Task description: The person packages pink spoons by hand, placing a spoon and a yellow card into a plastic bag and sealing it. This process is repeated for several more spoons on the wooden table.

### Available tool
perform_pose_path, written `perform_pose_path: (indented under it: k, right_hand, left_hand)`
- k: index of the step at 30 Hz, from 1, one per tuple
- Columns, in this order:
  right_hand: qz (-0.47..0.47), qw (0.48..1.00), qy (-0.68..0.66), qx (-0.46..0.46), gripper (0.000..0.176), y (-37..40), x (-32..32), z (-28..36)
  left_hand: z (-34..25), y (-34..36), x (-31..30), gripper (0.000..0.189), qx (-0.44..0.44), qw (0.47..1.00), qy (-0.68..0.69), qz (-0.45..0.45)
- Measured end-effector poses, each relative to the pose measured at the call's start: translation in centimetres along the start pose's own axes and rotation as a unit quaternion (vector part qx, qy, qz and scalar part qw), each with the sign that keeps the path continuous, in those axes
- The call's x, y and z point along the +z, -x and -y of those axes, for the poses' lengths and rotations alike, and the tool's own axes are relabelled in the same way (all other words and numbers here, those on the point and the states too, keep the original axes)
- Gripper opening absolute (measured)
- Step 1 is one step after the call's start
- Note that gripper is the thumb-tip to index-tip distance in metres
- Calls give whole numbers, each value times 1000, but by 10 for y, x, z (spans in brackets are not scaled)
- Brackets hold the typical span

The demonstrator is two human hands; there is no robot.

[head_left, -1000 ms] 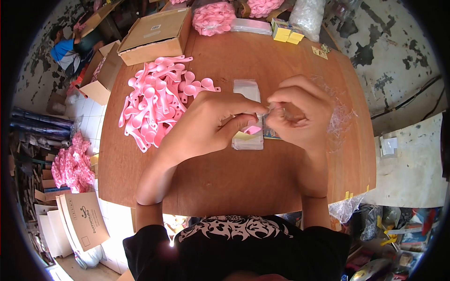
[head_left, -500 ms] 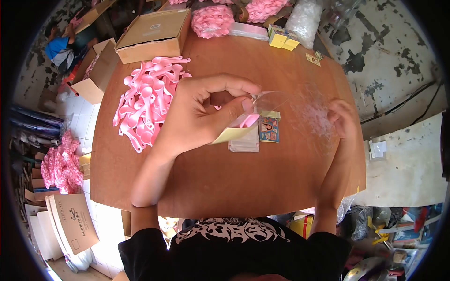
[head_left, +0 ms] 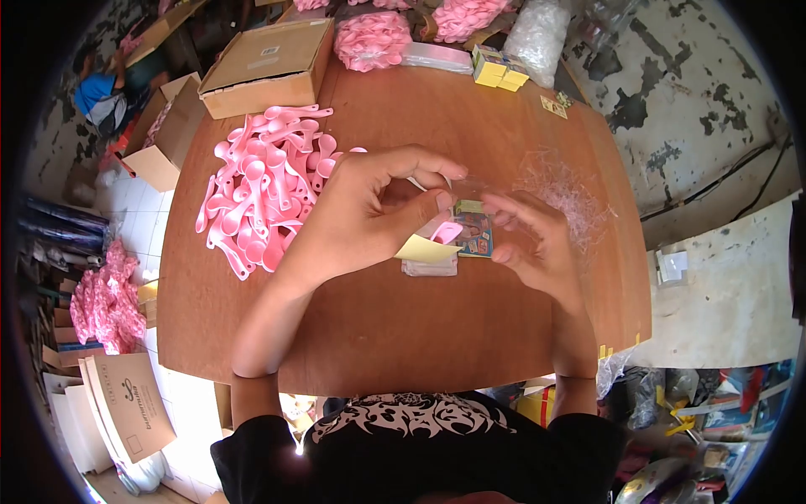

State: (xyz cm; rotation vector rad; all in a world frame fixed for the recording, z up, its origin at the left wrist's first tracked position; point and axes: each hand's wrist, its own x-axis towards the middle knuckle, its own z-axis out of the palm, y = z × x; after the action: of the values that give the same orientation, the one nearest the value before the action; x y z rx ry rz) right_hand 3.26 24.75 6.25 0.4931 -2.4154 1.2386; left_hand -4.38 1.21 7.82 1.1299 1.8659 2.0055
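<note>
In my left hand (head_left: 369,210) is a clear plastic bag (head_left: 472,183), pinched between thumb and fingers above the table. Inside it show the end of a pink spoon (head_left: 447,231) and a pale yellow card (head_left: 426,249). My right hand (head_left: 537,248) is at the bag's right side, thumb and fingers apart. Below the hands lie a stack of clear bags (head_left: 431,270) and printed cards (head_left: 478,244), partly hidden. A big heap of pink spoons (head_left: 256,189) lies left of my left hand.
Beyond my right hand lies a tangle of thin clear plastic strips (head_left: 575,197). Along the table's far side are a cardboard box (head_left: 267,71), bagged pink spoons (head_left: 372,40), yellow card stacks (head_left: 499,69) and a clear bulging bag (head_left: 540,38). Another person (head_left: 102,97) sits at far left.
My right hand has moved left from the plastic strips to the bag. My left hand still grips the bag, slightly further right and lower.
</note>
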Motion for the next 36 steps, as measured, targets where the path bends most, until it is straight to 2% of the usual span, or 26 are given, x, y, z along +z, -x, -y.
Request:
perform_pose_path:
  k: [2,5,7,8,10,13,16,17,18,20,21,23,25,31,36]
  right_hand:
    - [-2,999,-44,-29,25,-9,11,10]
    - [-52,997,-55,-25,19,-19,15,17]
    - [-204,967,-8,-152,11,-25,14,23]
    - [-200,968,-8,-152,11,-29,12,25]
    - [-56,992,57,-101,7,-34,9,25]
    - [-60,994,42,-80,6,-33,11,23]
    - [-100,992,-8,-78,6,-30,11,21]
    - [-101,992,-8,-77,6,-29,12,20]
    - [-116,991,-25,-64,6,-28,13,20]
    - [-132,989,-40,-49,7,-24,13,18]
    - [-127,990,-66,-21,10,-23,13,18]
    - [-123,988,-92,7,13,-21,11,17]
    - [-69,985,-156,42,17,-20,8,18]
    - [-65,970,-213,100,17,-20,10,18]
    - [-73,967,-230,77,17,-19,12,10]
  left_hand:
    - [-1,0,-2,22,6,1000,-2,5]
    - [-1,1,-7,30,-43,998,38,3]
    - [4,-1,-11,44,48,996,73,1]
    - [4,-2,-11,44,48,996,75,-3]
    - [2,-3,-12,60,50,997,64,-4]
    - [5,-4,-6,71,52,998,-15,21]
    - [15,-6,2,75,34,998,-14,42]
    - [18,-6,3,59,31,999,-5,43]
    - [18,-6,2,59,30,999,-5,45]
    - [19,-5,3,38,-11,999,-15,49]
    - [19,-5,4,38,-11,999,-16,51]
    - [19,-6,5,23,-4,1000,-12,4]
    - [18,-6,5,24,-8,1000,9,-2]
    - [20,-9,5,25,-35,997,46,-40]
    - [24,-10,4,20,-26,997,51,-57]
